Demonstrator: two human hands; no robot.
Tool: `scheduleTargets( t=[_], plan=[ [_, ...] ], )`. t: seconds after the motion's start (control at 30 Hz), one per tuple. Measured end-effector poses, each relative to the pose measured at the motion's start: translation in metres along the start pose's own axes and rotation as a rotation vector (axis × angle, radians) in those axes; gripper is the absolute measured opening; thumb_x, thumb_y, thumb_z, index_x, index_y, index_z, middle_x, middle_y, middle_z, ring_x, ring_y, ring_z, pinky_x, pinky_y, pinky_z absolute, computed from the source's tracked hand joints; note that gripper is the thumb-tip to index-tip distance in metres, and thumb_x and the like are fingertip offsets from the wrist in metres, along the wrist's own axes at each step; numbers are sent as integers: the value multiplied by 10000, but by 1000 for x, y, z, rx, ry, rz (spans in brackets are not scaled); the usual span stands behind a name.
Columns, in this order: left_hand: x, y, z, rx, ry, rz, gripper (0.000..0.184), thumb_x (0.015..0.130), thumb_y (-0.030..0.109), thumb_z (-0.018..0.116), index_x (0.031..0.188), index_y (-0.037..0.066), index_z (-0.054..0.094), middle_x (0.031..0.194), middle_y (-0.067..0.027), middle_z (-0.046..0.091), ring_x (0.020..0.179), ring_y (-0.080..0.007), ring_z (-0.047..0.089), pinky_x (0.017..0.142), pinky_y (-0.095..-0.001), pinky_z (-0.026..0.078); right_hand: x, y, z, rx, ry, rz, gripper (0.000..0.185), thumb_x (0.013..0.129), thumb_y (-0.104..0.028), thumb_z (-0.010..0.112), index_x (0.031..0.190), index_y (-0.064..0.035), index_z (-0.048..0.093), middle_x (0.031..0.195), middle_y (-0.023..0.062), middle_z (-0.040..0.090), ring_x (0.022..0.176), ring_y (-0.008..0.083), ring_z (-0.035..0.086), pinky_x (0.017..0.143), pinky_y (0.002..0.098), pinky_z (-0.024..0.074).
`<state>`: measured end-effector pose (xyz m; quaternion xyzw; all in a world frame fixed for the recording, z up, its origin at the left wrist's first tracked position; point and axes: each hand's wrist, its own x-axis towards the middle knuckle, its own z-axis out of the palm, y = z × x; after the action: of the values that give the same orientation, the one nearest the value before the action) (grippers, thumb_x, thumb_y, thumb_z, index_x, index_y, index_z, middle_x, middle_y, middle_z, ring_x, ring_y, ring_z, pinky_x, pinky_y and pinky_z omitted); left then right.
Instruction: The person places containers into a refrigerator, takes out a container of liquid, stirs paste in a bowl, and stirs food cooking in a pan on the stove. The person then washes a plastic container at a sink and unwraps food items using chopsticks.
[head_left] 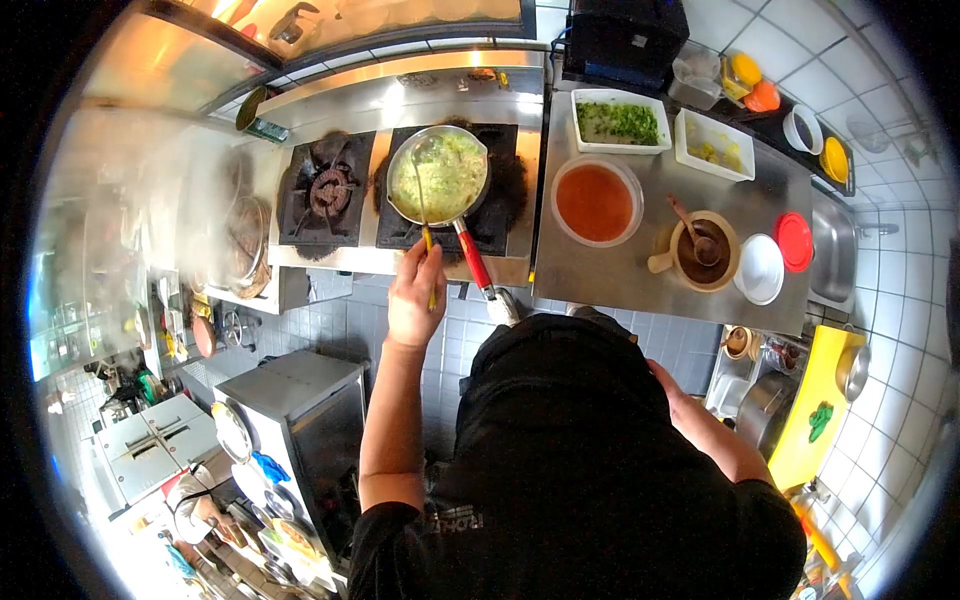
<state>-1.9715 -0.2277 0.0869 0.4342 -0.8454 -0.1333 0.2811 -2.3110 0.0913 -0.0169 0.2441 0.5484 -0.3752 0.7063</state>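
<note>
My left hand (417,297) is closed around the yellow handle of a long, thin metal utensil (420,192). Its far end rests in a frying pan (473,203) and is lost among the pale, green-flecked food (452,170). The pan sits on the right-hand burner (505,165), its red handle (472,255) pointing toward me, just right of my left hand and apart from it. Low beside my body, below the counter's edge, is my right hand (672,388); my dark clothing hides part of it, and its fingers cannot be made out.
An unlit-looking burner (328,190) is left of the pan. On the steel counter (625,270) stand a tub of red sauce (595,203), a tray of chopped greens (617,122), a brown pot with a ladle (690,262) and lids. A sink (832,250) lies far right.
</note>
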Motion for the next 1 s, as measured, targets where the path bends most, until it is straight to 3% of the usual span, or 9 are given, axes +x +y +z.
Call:
scheduleTargets(
  t=[0.1,0.2,0.33,0.47,0.5,0.6,0.63,0.87,1.0],
  plan=[
    [12,-15,23,23,-32,36,377,856,-10,654,1233,11,647,1268,-252,600,1045,-418,664,862,-444,579,7,3,-9,-138,-83,-89,382,1025,-329,519,1278,-57,607,1134,160,670,961,281,662,857,439,554],
    [17,-24,44,-11,-80,35,384,848,-21,655,1231,8,652,1286,-259,594,1061,-417,660,889,-440,570,4,13,-4,-62,-30,-82,390,1027,-385,481,1217,-91,653,1211,111,674,1122,245,606,991,377,488],
    [8,-25,48,-135,-64,5,346,849,-40,645,1192,0,673,1292,-268,598,1097,-419,649,929,-432,550,-10,7,14,-270,-28,-76,329,1022,-256,532,1313,-107,560,1294,119,589,1153,241,558,1036,408,447],
    [3,-32,28,-294,46,-139,278,906,-26,628,1177,4,680,1171,-219,683,1050,-329,698,925,-416,552,-56,-6,59,-416,22,-109,413,1001,-131,569,1395,-124,448,1373,98,501,1189,212,519,1054,429,422],
    [-1,-35,28,-477,127,-234,213,957,20,605,1152,-32,671,1087,-201,711,1012,-302,711,907,-412,573,-58,-6,62,-443,29,-119,441,995,-108,576,1409,-127,425,1383,91,486,1195,205,512,1054,432,420],
    [-6,-36,15,-1225,421,-746,219,982,71,580,1130,-77,646,1060,-218,704,976,-322,717,899,-422,593,-62,-10,67,-464,1,-125,404,1004,-140,560,1392,-122,448,1370,92,502,1197,205,515,1049,428,426],
    [-8,-35,8,-1265,485,-796,265,989,111,562,1134,-104,617,1053,-251,691,940,-359,721,890,-447,606,-59,-10,64,-441,-5,-125,394,1009,-154,553,1389,-121,453,1367,92,507,1199,205,516,1048,427,428],
    [-17,-7,-28,-1226,657,-648,270,1006,147,571,1139,-84,614,1079,-261,684,971,-371,716,937,-477,584,-4,12,17,-158,-9,-83,338,1034,-307,478,1273,-88,569,1197,104,633,1095,239,598,1010,410,476],
    [-13,1,-29,-926,588,-477,280,1031,142,539,1182,-82,611,1129,-232,678,1045,-368,694,968,-459,556,0,11,15,-74,-44,-70,329,1030,-318,469,1192,-73,616,1100,119,668,1024,262,628,986,406,498]
  ],
)
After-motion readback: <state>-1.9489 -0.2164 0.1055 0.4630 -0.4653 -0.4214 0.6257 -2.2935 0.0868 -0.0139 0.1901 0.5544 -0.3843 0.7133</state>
